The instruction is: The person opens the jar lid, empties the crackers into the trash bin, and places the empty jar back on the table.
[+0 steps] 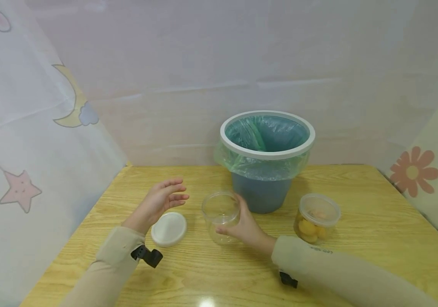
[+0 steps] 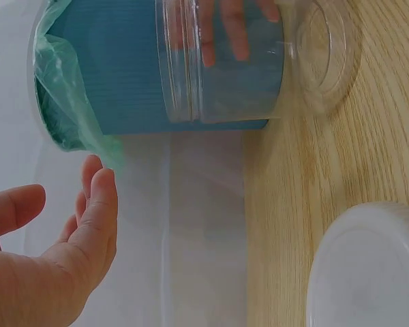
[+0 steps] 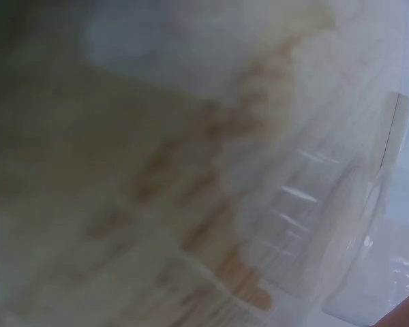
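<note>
In the head view my right hand [image 1: 246,227] grips a clear plastic jar [image 1: 216,213] from its right side, thumb in front. The jar stands upright on the table without a lid, and nothing shows inside. My left hand [image 1: 160,202] hovers to the jar's left, fingers apart and relaxed, touching nothing. Below it a round white lid [image 1: 169,229] lies flat on the wood. The left wrist view shows the right hand's fingers through the jar wall [image 2: 238,88]. Blurred sleeve fabric covers most of the right wrist view, with clear plastic [image 3: 293,204] at its right.
Behind the jar stands a blue-grey bin [image 1: 261,192] with a white rim and a green plastic liner [image 1: 257,168]. A lidded clear jar [image 1: 318,211] of yellow-orange round pieces [image 1: 308,228] is at the right. Printed cloth [image 1: 188,85] hangs around the wooden table [image 1: 188,277].
</note>
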Demonstrator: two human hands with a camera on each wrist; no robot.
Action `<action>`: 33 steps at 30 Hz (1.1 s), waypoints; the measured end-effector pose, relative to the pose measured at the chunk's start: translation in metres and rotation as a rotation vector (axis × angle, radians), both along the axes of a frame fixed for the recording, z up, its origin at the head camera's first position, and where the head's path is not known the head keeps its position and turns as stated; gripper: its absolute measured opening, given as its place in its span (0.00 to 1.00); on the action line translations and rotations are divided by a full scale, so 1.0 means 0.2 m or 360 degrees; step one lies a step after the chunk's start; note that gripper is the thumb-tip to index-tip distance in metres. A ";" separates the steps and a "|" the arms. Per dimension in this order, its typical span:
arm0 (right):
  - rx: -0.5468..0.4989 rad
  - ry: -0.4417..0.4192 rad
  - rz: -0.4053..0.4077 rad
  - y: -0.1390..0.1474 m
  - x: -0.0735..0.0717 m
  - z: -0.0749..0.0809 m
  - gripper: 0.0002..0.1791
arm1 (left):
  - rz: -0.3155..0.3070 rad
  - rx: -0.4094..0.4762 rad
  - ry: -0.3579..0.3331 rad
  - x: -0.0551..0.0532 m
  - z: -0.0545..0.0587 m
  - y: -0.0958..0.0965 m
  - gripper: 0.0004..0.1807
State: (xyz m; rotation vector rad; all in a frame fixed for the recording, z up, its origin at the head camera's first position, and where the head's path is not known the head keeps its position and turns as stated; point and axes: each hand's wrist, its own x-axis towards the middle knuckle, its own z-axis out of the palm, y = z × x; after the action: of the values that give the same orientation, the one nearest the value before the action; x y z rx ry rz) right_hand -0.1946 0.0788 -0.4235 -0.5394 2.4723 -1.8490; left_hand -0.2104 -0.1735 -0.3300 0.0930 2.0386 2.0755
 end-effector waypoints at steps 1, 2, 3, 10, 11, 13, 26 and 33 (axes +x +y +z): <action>0.0005 0.0003 0.0006 0.00 0.00 0.00 0.62 | -0.0001 -0.0005 0.0002 0.00 0.00 0.00 0.27; 0.0018 0.0006 0.0011 0.01 0.00 -0.01 0.62 | -0.0002 -0.0009 0.0006 0.00 -0.01 0.00 0.27; 0.0031 0.0012 0.0016 0.01 0.01 -0.01 0.62 | -0.0001 -0.0012 0.0006 0.00 -0.01 0.00 0.27; 0.0049 -0.0025 0.0062 0.01 0.02 -0.02 0.64 | 0.0009 -0.0036 -0.0010 0.02 -0.02 0.00 0.26; 0.0054 -0.0025 0.0066 0.01 0.02 -0.02 0.65 | 0.0012 -0.0039 -0.0014 0.02 -0.03 0.00 0.26; 0.0067 -0.0019 0.0068 0.01 0.02 -0.02 0.65 | 0.0016 -0.0042 -0.0018 0.02 -0.03 -0.01 0.26; 0.0107 -0.0012 0.0022 -0.03 0.00 -0.03 0.64 | -0.0014 -0.0053 -0.0010 0.04 -0.03 0.00 0.26; 0.0111 -0.0028 0.0028 -0.05 -0.01 -0.03 0.64 | -0.0003 -0.0049 -0.0018 0.04 -0.03 0.01 0.26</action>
State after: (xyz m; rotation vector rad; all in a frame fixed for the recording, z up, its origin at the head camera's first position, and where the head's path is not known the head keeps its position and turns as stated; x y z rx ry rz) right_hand -0.1976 0.0695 -0.4293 -0.5378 2.5018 -1.7462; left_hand -0.2022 -0.1716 -0.3353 0.0774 2.0620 2.0384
